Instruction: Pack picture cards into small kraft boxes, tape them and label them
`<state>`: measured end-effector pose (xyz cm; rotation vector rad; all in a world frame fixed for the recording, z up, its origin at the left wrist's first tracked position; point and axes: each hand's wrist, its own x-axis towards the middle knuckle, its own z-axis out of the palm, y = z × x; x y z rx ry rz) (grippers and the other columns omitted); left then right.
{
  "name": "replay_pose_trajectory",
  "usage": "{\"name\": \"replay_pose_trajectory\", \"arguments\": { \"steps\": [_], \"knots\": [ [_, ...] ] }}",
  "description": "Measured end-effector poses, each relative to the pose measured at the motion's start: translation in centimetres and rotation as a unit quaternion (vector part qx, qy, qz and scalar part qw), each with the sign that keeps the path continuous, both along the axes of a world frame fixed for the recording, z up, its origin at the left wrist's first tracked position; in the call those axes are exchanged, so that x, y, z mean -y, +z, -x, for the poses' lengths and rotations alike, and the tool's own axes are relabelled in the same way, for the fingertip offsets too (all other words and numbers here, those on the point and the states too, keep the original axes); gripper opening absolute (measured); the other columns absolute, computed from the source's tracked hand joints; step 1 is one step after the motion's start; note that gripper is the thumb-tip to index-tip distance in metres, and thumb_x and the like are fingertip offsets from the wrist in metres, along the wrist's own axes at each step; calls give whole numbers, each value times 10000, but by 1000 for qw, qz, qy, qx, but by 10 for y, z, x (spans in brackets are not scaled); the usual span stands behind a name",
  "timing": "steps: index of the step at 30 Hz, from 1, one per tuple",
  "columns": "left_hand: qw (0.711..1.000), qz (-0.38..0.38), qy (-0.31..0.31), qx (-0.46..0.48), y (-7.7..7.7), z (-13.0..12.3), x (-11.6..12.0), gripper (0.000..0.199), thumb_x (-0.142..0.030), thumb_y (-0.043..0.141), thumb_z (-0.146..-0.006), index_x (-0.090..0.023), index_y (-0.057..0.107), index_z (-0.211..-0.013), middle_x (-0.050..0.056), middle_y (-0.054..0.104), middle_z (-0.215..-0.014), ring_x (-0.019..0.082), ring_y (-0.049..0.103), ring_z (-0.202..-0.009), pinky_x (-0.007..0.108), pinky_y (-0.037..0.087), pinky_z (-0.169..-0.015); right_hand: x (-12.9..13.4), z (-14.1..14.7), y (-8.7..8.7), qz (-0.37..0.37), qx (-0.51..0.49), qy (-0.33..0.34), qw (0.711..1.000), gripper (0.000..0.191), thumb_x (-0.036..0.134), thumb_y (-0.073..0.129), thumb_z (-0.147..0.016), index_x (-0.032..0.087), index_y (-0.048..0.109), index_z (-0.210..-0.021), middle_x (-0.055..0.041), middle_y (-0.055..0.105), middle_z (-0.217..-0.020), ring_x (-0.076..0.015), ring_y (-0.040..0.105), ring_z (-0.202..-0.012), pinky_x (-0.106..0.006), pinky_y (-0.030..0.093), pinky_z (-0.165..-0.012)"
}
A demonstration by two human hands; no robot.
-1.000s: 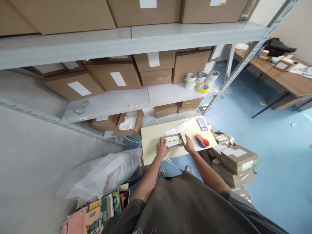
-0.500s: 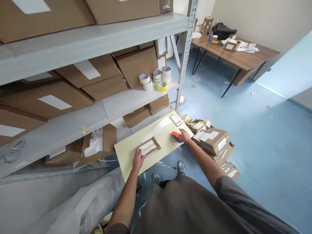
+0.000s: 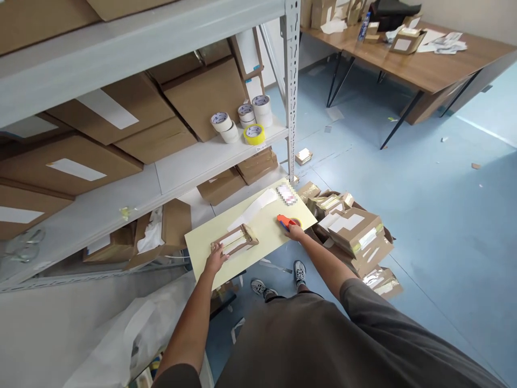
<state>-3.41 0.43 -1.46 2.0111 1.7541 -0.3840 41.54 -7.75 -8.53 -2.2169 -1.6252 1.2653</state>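
Small cardboard box (image 3: pixel 236 240) is lying left of centre on the pale yellow bench (image 3: pixel 266 229), the left grip (image 3: pixel 215 258) holding it by its left end. Well to its right, the right grip (image 3: pixel 296 232) is clasping an orange-and-blue tape dispenser (image 3: pixel 286 220) near the bench's right edge.

White tape rolls (image 3: pixel 263 114) stand stacked near the right end of the middle metal shelf (image 3: pixel 194 161), with a yellow tape roll (image 3: pixel 254 141) just in front, close to the shelf's front edge. Large cardboard boxes (image 3: pixel 109 161) with white labels crowd farther left — clear eyeglasses (image 3: pixel 30 250) lie near the left end. On the wooden table (image 3: pixel 484 59), a blue plastic bottle (image 3: pixel 364 26) stands toward the left end; a small carton (image 3: pixel 402 44) sits in from the front edge, crumpled papers (image 3: pixel 450 44) to its right.
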Motion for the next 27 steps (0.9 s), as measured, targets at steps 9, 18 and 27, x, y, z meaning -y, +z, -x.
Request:
{"name": "replay_pose_trajectory", "arguments": {
  "steps": [9,18,27],
  "knots": [
    [998,22,30,52,-1,-4,6,795,-421,738,-900,-194,459,-1610,165,261,-1753,354,127,-1648,427,342,-1246,-37,-2,14,7,-31,-8,999,259,295,645,-919,146,669,-1130,-150,745,-1103,-300,707,-1020,-349,535,-841],
    [986,-12,69,154,1,-8,24,725,-314,793,-900,-223,517,-1564,175,300,-1736,333,181,-1643,441,344,-1245,-76,124,85,-103,-269,46,956,490,645,668,-894,212,667,-1123,-42,753,-983,-226,700,-872,-297,545,-750],
    [961,-44,104,253,-14,-2,36,745,-238,869,-830,-265,576,-1515,146,346,-1725,298,187,-1646,429,324,-1267,-89,177,87,-82,-186,170,964,512,647,786,-804,227,775,-1098,-59,773,-1004,-293,702,-975,-370,552,-856]
  ]
}}
